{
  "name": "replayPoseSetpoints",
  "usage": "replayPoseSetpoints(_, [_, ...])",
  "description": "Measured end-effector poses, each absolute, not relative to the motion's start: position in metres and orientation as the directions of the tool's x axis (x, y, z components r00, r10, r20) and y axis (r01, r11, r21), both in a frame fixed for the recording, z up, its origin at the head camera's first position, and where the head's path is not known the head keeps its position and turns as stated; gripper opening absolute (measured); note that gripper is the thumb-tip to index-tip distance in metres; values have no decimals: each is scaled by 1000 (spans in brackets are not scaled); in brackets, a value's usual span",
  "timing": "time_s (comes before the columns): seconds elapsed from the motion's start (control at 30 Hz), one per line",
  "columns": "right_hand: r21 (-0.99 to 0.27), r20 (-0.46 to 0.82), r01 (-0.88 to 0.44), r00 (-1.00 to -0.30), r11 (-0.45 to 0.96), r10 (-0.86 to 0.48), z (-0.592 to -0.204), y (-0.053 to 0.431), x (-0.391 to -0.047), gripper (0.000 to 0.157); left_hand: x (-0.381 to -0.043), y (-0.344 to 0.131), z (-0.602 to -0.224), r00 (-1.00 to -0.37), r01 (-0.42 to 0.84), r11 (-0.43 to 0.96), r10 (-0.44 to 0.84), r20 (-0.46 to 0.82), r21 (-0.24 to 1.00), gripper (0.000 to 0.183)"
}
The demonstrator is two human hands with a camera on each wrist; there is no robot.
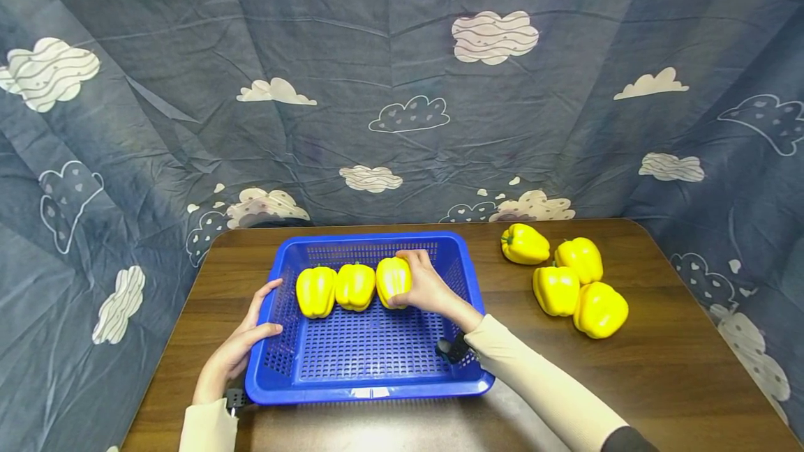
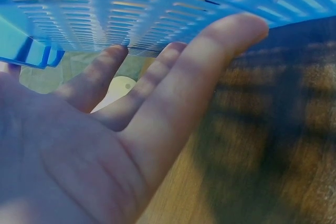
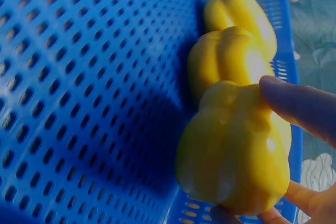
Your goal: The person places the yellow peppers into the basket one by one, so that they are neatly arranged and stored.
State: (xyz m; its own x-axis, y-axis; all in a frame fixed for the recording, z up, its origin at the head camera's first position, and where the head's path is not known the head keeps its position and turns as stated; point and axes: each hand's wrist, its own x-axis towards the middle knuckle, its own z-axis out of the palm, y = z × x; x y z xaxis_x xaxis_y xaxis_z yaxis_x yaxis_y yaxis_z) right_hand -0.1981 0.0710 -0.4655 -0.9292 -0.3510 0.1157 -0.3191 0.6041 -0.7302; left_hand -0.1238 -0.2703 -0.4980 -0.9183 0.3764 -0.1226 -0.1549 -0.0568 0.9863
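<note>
My right hand (image 1: 427, 283) holds a yellow bell pepper (image 1: 393, 282) inside the blue plastic basket (image 1: 370, 394). In the right wrist view, the thumb (image 3: 299, 106) presses on one side of this pepper (image 3: 233, 156), with other fingers on its far side, partly hidden. Beside it stand two more yellow bell peppers (image 1: 355, 287) (image 1: 316, 291), lined up along the basket's back part. My left hand (image 1: 235, 347) is at the basket's left side, its thumb and fingertips touching the rim area. Its extended fingers (image 2: 173, 82) lie against the slotted wall (image 2: 157, 3) in the left wrist view.
Several yellow bell peppers (image 1: 601, 310) lie grouped on the wooden table (image 1: 678, 375), right of the basket. A dark curtain (image 1: 352, 47) with cloud prints hangs behind and beside the table. My right forearm crosses the basket's right rim.
</note>
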Motion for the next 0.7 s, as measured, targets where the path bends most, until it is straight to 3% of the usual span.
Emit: replayPoseSetpoints(0.7, [-690, 53, -306, -925, 656, -376, -470, 69, -195, 89, -123, -270, -498, -918, -167, -50, 372, -137, 985, 73])
